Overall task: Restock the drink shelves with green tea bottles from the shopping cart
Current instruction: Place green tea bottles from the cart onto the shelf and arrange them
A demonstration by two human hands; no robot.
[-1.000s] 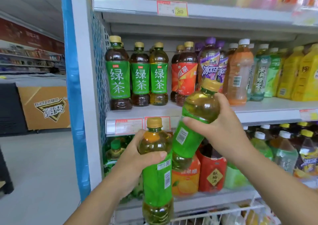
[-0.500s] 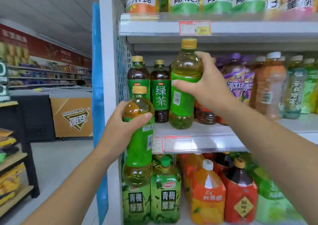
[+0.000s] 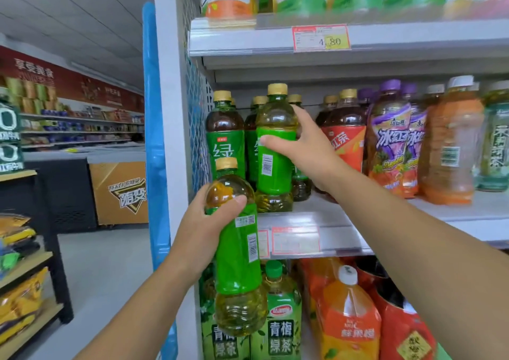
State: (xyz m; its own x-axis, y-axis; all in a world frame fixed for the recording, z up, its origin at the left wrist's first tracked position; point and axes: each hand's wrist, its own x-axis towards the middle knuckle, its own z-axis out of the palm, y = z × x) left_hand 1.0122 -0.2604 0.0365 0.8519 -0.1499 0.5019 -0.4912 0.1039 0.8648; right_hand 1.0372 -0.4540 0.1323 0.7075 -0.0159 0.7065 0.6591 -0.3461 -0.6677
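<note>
My right hand grips a green tea bottle with a yellow cap and green label. That bottle stands upright at the front of the middle shelf, in front of other green tea bottles. My left hand holds a second green tea bottle upright in the air, below and left of the first, in front of the shelf's price rail. The shopping cart is out of view.
Red tea bottles, purple-labelled and orange drinks fill the same shelf to the right. Large bottles stand on the shelf below. A white upright post and blue trim bound the shelf's left side. An aisle floor lies left.
The right hand's bottle has settled upright onto the middle shelf front. The left hand's bottle has risen a little toward that shelf. The camera has moved closer.
</note>
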